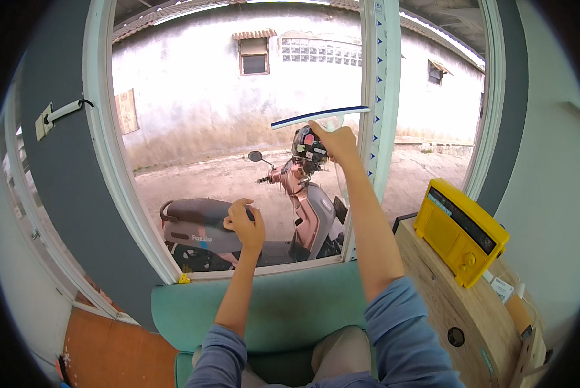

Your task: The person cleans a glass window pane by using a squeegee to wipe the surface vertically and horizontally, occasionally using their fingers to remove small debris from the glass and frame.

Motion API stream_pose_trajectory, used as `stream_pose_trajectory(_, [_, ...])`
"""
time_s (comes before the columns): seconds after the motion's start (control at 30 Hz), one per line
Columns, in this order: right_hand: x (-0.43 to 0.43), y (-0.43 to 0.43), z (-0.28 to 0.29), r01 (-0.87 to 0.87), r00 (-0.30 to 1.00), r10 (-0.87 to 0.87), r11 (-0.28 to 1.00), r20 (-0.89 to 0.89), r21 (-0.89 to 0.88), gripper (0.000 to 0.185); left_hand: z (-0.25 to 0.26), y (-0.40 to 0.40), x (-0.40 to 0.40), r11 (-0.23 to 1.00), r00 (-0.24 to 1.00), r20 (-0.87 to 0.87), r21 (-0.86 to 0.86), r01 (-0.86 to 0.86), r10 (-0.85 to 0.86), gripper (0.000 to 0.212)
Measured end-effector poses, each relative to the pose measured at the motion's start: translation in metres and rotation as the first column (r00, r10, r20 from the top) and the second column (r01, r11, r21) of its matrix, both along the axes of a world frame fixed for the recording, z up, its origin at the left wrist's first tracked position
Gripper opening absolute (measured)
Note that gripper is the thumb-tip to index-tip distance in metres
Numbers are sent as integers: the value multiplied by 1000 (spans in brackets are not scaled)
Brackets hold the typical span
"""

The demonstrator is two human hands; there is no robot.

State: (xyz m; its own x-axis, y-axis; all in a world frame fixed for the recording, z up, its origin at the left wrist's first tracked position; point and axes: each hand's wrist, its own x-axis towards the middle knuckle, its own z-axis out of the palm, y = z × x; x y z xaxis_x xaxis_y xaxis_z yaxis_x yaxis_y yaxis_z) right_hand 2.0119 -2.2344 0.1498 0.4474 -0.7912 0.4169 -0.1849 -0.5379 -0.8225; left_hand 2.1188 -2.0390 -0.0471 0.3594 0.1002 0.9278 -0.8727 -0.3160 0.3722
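My right hand (pixel 341 143) is raised and gripping the handle of a white window squeegee with a dark blue blade (pixel 319 116). The blade lies nearly level in front of the window glass (pixel 197 116), its right end beside the white window frame post (pixel 367 58); whether it touches the pane I cannot tell. Lower and to the left, my left hand (pixel 246 225) hovers before the glass with loosely curled fingers and nothing visible in it. Below both arms stretches the green sofa backrest (pixel 290 296).
On the right, a yellow radio (pixel 457 233) stands on a wooden table (pixel 430 291) with a round cable hole. A grey and pink scooter (pixel 314 213) with a helmet (pixel 307 143) on it is parked outside. A small yellow object (pixel 184 278) sits at the frame's lower left corner.
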Motion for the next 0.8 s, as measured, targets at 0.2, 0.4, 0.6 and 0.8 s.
stream_pose_trajectory(0.2, [3, 12, -68, 0, 997, -9, 992, 72, 124, 72, -11, -8, -10, 1000, 1000, 8, 4, 5, -5, 20])
stream_pose_trajectory(0.4, [-1, 33, -125, -22, 999, 12, 965, 39, 262, 72, -21, -1, -24, 999, 999, -6, 22, 33, -33, 17])
stream_pose_trajectory(0.6, [-10, 38, -131, -116, 981, 58, 940, 184, 321, 54, -14, 18, -34, 999, 1000, 4, 41, 0, 0, 18])
stream_pose_trajectory(0.8, [-56, 78, -156, -472, 853, 273, 767, 444, 434, 42, -27, 36, -31, 985, 988, -64, 96, 144, -138, 15])
